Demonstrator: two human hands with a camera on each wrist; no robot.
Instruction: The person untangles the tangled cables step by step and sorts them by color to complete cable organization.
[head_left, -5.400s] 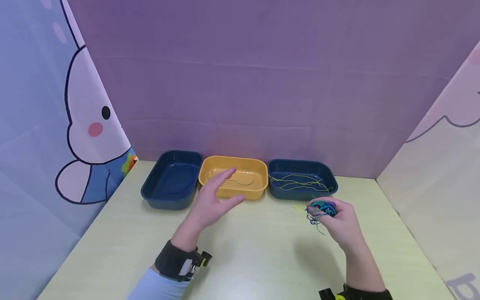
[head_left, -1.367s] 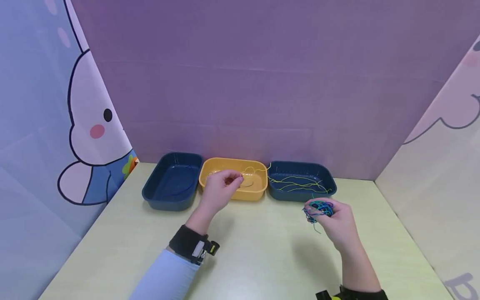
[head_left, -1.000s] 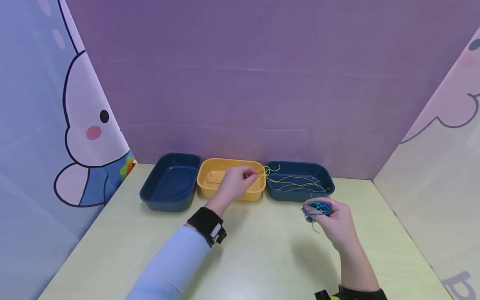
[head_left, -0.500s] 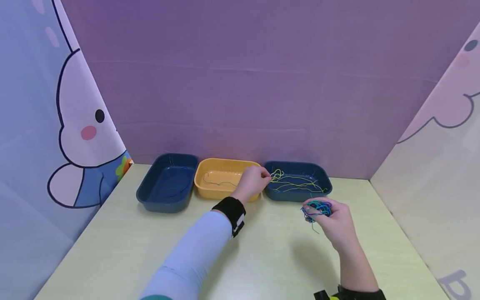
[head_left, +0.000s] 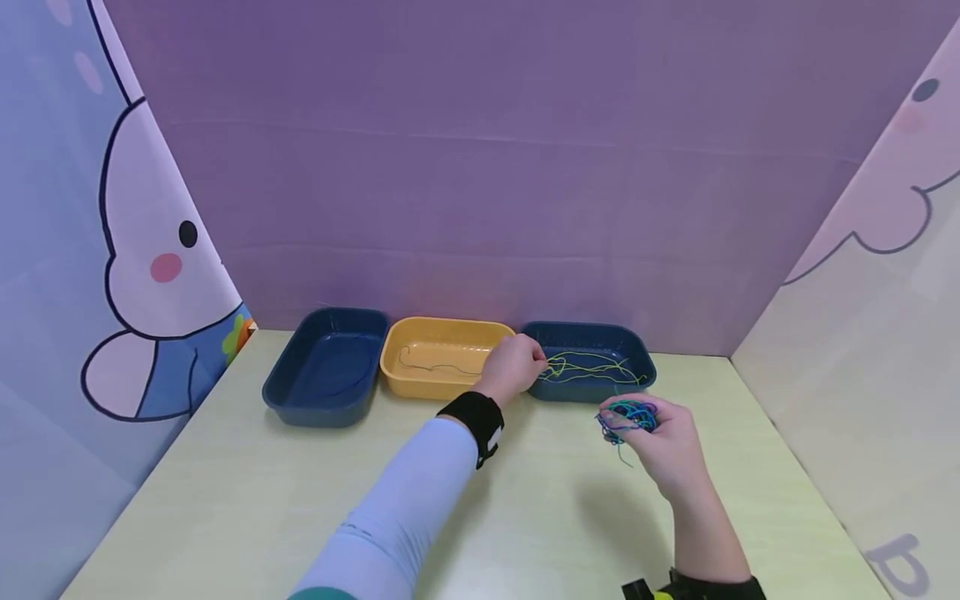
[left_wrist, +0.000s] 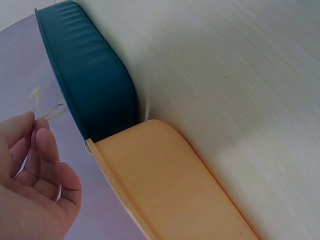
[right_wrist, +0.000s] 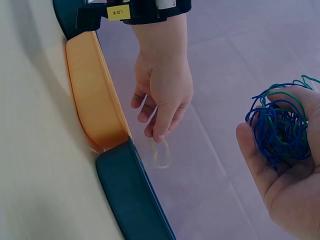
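My left hand [head_left: 512, 365] reaches over the gap between the yellow-orange bin [head_left: 431, 388] and the right-hand dark blue bin [head_left: 581, 392]. Thumb and fingertips pinch a thin yellow string [right_wrist: 161, 166], its loop hanging free of the fingers in both wrist views. Below, more yellow strings [head_left: 611, 364] lie stretched along the right-hand bin's inside. In front of that bin, raised above the table, my right hand [head_left: 670, 442] holds a tangled bundle of blue, green and purple strings [right_wrist: 282, 127], one loose end dangling.
A second dark blue bin [head_left: 318, 415] stands at the left, with a faint dark strand inside. One thin dark string [head_left: 442, 367] lies in the yellow-orange bin. The bins form a row on the pale table [head_left: 540, 517], before a purple backdrop [head_left: 450, 183].
Open 5.4 s ago, my left hand now pinches a yellow string, carried rightward from over the yellow-orange bin to the right-hand blue bin. The right hand keeps its bundle nearly still.
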